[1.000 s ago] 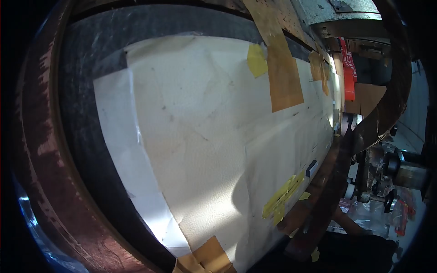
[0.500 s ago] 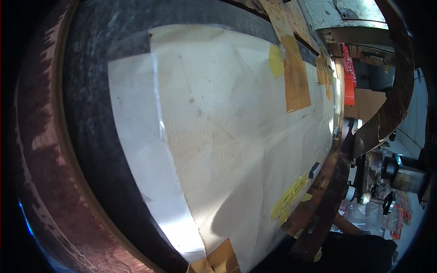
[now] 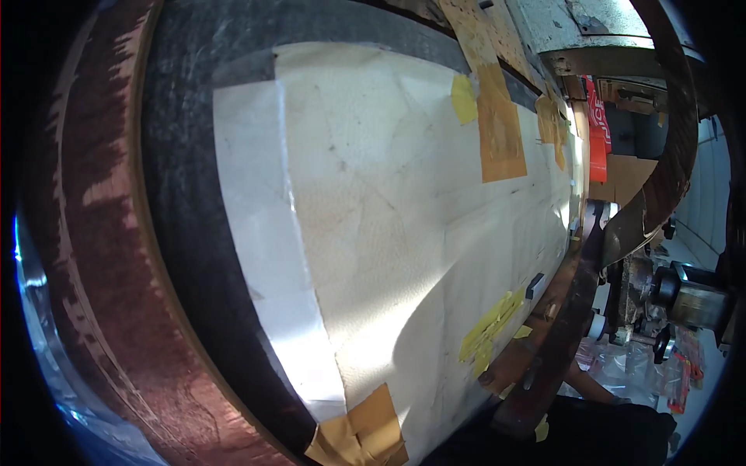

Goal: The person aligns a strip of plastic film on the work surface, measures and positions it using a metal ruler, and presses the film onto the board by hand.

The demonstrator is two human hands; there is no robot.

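Observation:
Neither of my hands shows in the view. A large cream sheet (image 3: 373, 210) lies over a dark board (image 3: 183, 155). Down its left side runs a white strip (image 3: 260, 194) with a shiny edge. Brown tape (image 3: 501, 140) and a piece of yellow tape (image 3: 464, 99) cross the sheet's upper edge. More brown tape (image 3: 373, 423) covers its bottom corner. Crumpled yellow tape (image 3: 493, 326) and a small dark block (image 3: 535, 286) sit near the right edge. Black cloth (image 3: 606, 435) fills the bottom right, with a brown shape beside it that I cannot make out.
A worn reddish-brown panel (image 3: 101, 256) borders the board on the left, with shiny plastic (image 3: 47, 342) beyond it. At right are a curved brown band (image 3: 676, 155), a metal machine part (image 3: 695, 303), a red item with white letters (image 3: 597, 140) and clear plastic bags (image 3: 618, 365).
The view has shifted slightly: the panel and the sheet's left side sit further right, and shiny plastic now shows at far left. The bright patch on the sheet has grown.

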